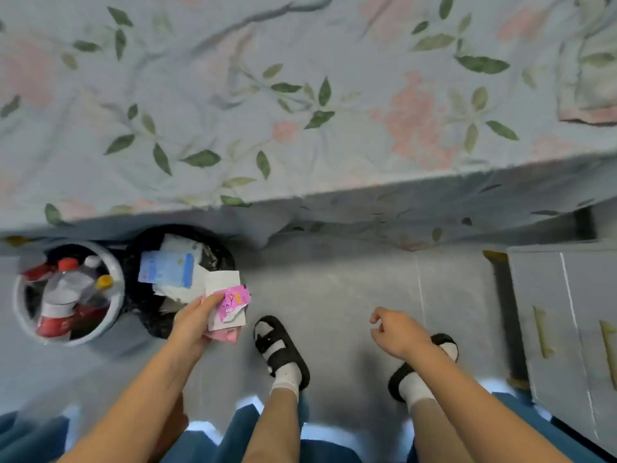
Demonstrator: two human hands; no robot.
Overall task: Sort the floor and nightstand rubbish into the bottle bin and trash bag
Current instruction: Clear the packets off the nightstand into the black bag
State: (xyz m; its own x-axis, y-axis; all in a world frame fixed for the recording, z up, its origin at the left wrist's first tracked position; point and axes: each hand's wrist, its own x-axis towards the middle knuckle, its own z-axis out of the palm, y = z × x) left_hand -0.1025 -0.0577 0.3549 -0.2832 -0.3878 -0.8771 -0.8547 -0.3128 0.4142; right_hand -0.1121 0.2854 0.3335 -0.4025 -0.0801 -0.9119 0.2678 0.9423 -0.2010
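A person's left hand (195, 320) pinches a pink wrapper (230, 302) and white paper (223, 285) over the black trash bag (157, 248), beside the grey bottle bin (115, 272) holding perhaps four bottles (63, 289). The wrapper's print is too blurred to read. The right hand (397, 332) hangs loosely curled, empty.

Single head cam, wide-angle, looks almost straight down from standing height. Forearms enter from the bottom edge, feet in sandals (282, 349) low centre. Bed (300, 95) fills the upper half, floor (334, 289) mid-frame, nightstand (564, 312) at the right edge. Edges blurred and warped. No second view.
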